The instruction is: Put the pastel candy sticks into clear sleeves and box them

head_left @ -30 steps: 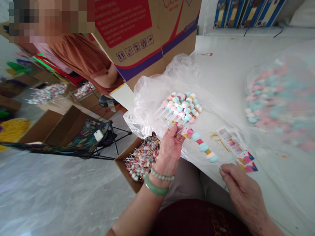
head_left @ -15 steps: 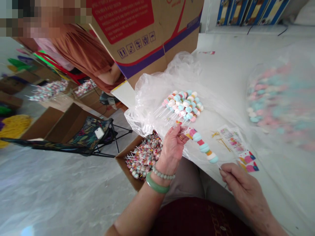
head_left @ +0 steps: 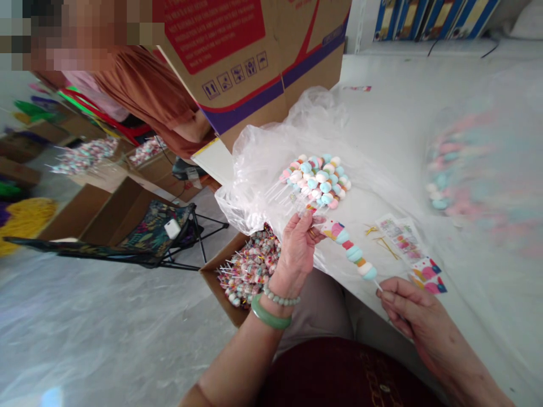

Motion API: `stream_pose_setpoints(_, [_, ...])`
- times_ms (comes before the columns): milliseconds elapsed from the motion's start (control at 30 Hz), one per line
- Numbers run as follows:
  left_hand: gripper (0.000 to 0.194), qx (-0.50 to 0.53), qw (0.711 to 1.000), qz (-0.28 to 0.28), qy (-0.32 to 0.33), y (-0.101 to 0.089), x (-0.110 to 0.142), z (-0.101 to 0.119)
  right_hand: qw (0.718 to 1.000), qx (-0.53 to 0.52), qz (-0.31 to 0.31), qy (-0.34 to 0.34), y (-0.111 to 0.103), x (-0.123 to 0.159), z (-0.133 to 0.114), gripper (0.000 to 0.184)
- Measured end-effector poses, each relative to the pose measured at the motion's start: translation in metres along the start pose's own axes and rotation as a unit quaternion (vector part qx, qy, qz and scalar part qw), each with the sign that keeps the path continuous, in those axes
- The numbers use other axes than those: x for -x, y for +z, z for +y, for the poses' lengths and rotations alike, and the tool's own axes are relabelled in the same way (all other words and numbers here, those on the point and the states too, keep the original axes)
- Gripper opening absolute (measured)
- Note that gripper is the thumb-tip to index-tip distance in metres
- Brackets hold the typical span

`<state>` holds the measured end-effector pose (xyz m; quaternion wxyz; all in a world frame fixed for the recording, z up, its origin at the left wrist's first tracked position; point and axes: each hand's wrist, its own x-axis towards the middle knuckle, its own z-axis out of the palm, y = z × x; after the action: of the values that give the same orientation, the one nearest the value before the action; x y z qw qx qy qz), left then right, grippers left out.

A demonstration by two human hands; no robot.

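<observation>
My right hand (head_left: 409, 308) pinches the white stick of a marshmallow skewer (head_left: 354, 254), strung with blue, white, red and orange pieces. The skewer slants up to the left, its tip at a clear plastic wrapper (head_left: 332, 229) with a colourful print. My left hand (head_left: 303, 237) has its fingers closed on this wrapper; how far the skewer is inside it I cannot tell. Just beyond my left hand lies a pile of marshmallow skewers (head_left: 316, 181) on clear plastic sheeting. Gold twist ties (head_left: 386, 247) and flat printed wrappers (head_left: 401, 240) are on the table to the right.
A large cardboard carton (head_left: 271, 73) stands at the back of the table (head_left: 390, 90). At right is a blurred clear bag of marshmallow skewers (head_left: 479, 175). Below left, an open box (head_left: 248, 274) holds wrapped skewers. A folding chair (head_left: 148, 237) and a co-worker (head_left: 148, 96) are further left.
My hands keep their hold on the wrapper and the stick. My right hand has turned slightly, and more of the white stick shows below the marshmallows. The view has shifted a little.
</observation>
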<state>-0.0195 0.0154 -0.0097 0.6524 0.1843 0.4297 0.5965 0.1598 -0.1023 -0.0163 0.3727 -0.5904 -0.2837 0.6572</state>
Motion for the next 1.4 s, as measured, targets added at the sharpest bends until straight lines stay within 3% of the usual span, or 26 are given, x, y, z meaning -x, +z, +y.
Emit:
stream_pose_setpoints(233, [0.024, -0.009, 0.999, -0.032, -0.011, 0.002, 0.0, -0.006, 0.99, 0.124, -0.029, -0.057, -0.004, -0.001, 0.005, 0.024])
stream_pose_setpoints(433, [0.024, -0.026, 0.998, -0.043, -0.023, 0.003, 0.0, -0.003, 0.951, 0.269, 0.042, -0.145, -0.005, 0.0, 0.002, 0.02])
stream_pose_setpoints(567, [0.024, -0.052, 0.996, -0.067, -0.037, 0.005, 0.004, -0.003, 0.968, 0.217, 0.039, -0.116, -0.003, -0.002, 0.008, 0.021])
stream_pose_setpoints(667, [0.021, -0.024, 0.999, -0.032, -0.024, 0.002, 0.002, -0.005, 0.988, 0.112, 0.06, -0.086, -0.004, -0.006, 0.015, 0.02])
stream_pose_setpoints(800, [0.017, -0.011, 0.999, 0.008, -0.04, -0.002, 0.0, -0.01, 0.993, 0.031, 0.079, -0.079, -0.005, -0.009, 0.017, 0.02])
stream_pose_setpoints(1000, [0.017, -0.022, 0.997, -0.008, -0.079, -0.001, 0.005, -0.016, 0.993, 0.099, 0.018, -0.067, -0.004, -0.006, 0.008, 0.021])
stream_pose_setpoints(1133, [0.017, -0.013, 0.997, -0.008, -0.073, -0.002, 0.002, -0.014, 0.978, 0.187, 0.036, -0.084, -0.003, -0.004, 0.005, 0.023])
stream_pose_setpoints(1400, [0.022, -0.013, 0.995, -0.044, -0.084, 0.002, 0.011, -0.018, 0.986, 0.146, 0.052, -0.067, 0.0, -0.006, 0.013, 0.025])
